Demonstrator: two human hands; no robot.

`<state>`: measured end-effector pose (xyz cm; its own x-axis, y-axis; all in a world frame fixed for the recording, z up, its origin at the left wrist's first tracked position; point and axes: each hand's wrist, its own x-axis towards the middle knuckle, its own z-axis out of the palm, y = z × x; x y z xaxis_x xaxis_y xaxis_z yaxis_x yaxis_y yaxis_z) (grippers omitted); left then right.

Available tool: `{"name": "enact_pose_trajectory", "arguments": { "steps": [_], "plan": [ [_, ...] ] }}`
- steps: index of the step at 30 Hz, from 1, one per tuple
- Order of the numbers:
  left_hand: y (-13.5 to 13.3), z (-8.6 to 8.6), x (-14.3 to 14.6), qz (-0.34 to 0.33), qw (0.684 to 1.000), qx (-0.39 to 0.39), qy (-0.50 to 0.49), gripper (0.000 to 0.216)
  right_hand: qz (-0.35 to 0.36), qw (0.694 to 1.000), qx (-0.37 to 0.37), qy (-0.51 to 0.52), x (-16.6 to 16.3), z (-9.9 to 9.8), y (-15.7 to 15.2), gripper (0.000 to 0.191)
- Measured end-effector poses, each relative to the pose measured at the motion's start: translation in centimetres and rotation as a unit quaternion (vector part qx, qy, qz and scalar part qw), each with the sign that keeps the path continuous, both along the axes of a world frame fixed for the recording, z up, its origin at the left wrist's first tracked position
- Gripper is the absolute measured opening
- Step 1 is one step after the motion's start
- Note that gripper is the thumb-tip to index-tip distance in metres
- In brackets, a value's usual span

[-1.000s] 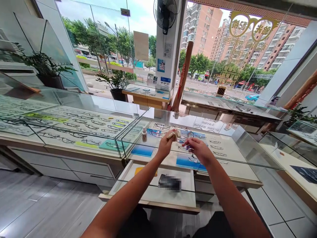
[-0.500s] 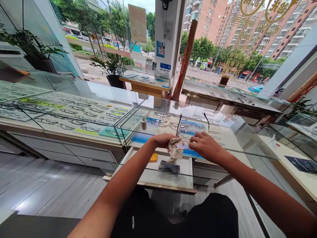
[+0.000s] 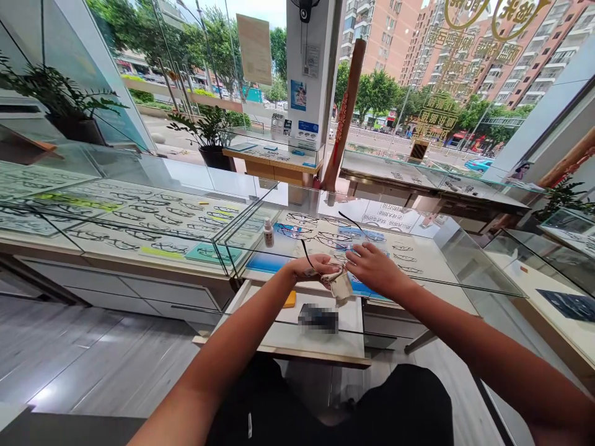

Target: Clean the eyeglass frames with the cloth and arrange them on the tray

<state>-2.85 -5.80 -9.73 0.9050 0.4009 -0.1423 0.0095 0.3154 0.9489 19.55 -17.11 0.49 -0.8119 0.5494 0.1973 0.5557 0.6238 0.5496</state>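
Over an open drawer (image 3: 274, 342), my left hand (image 3: 317, 266) is closed on a beige cloth (image 3: 341, 288) and a pair of eyeglasses. One dark temple arm (image 3: 304, 249) of the eyeglasses sticks up beside my left wrist; the other (image 3: 348, 219) slants up to the left above my right hand. My right hand (image 3: 373, 267) has bent fingers at the eyeglasses' right side. Fingers and cloth hide most of the frame and lenses. In the drawer lie a yellow-orange item (image 3: 290, 300) and a dark, pixelated object (image 3: 318, 318).
A small white spray bottle (image 3: 268, 233) stands on the glass display case (image 3: 246, 238) left of my hands. Several eyeglasses (image 3: 334, 238) lie inside it, and more fill the left case (image 3: 158, 214). Glass edges run close around the drawer. Potted plants (image 3: 216, 139) stand by the window.
The eyeglasses have tilted and turned, their temple arms now slanting left instead of upright. The cloth has shifted slightly right and down, and my right hand has moved left, closer to my left.
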Motion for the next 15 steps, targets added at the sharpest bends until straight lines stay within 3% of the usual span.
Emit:
{"name": "enact_pose_trajectory", "arguments": {
  "steps": [3, 5, 7, 10, 13, 15],
  "plan": [
    [0.3, 0.1, 0.4, 0.093, 0.994, 0.008, -0.048, 0.055, -0.060, 0.986, 0.045, 0.146, 0.1, -1.0, 0.6, 0.023],
    [0.4, 0.2, 0.7, 0.141, 0.986, 0.020, -0.084, 0.055, -0.134, 0.941, 0.026, 0.310, 0.0, -2.1, 1.4, 0.020],
    [0.5, 0.2, 0.9, 0.159, 0.980, 0.035, -0.113, 0.054, -0.176, 0.853, -0.039, 0.489, -0.4, -3.8, 2.5, 0.022],
    [0.7, -0.2, 1.1, 0.156, 0.978, 0.043, -0.129, 0.052, -0.154, 0.678, -0.199, 0.691, -1.4, -6.6, 4.8, 0.034],
    [0.7, -0.6, 1.1, 0.152, 0.980, 0.040, -0.125, 0.053, -0.123, 0.527, -0.329, 0.774, -2.3, -8.8, 6.6, 0.046],
    [0.5, -0.8, 1.0, 0.144, 0.982, 0.036, -0.117, 0.054, -0.110, 0.461, -0.363, 0.802, -2.4, -9.4, 7.0, 0.049]
  ]
}}
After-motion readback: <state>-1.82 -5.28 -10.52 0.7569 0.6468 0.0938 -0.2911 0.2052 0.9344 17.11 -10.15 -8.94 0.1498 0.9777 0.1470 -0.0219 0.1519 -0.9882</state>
